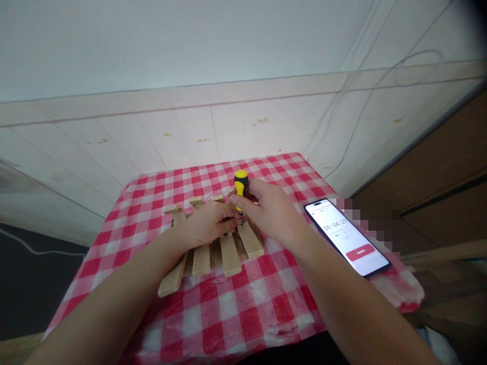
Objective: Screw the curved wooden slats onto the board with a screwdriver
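My right hand (272,210) grips a yellow and black screwdriver (240,186), which stands nearly upright with its tip pointing down. Below it lies a slatted wooden piece (231,256) made of several light slats with gaps between them. My left hand (207,222) rests across the slats, its fingers pinched together close to the screwdriver's tip. Whatever those fingertips hold is too small to make out. The tip meets the slat furthest to the right, and the left hand hides the middle of the wooden piece.
A phone (348,237) showing a running timer lies on the table's right side. A red and white checked cloth (262,304) covers the table. Behind it stands a pale panelled wall (190,137), with a thin cable (357,119) hanging down at the right.
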`<state>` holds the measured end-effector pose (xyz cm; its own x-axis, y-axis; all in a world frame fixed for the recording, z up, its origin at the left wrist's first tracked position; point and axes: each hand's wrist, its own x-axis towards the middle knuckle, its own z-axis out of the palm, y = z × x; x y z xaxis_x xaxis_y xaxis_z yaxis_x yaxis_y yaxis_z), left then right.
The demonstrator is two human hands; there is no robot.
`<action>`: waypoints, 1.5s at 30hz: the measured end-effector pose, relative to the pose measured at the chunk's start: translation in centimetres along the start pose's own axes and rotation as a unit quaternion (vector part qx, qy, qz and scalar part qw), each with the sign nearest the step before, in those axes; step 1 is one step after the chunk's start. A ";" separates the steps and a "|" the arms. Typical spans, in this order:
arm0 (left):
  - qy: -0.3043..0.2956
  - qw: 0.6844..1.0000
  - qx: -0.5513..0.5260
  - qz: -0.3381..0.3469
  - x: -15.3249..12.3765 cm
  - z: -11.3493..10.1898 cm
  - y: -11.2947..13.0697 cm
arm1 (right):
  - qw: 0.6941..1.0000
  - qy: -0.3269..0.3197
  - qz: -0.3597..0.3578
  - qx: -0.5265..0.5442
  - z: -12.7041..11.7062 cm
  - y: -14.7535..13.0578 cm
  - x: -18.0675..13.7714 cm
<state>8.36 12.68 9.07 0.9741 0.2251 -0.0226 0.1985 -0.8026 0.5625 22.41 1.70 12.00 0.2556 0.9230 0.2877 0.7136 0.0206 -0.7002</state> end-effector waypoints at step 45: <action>0.031 0.995 -0.095 -0.011 -0.2 0.2 0.5 | 0.999 -0.029 -0.013 0.042 0.0 0.1 0.2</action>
<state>8.34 12.13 9.16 0.9599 0.2801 0.0108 0.1905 -0.6800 0.7080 22.52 1.88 12.04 0.1967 0.9426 0.2700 0.6612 0.0758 -0.7463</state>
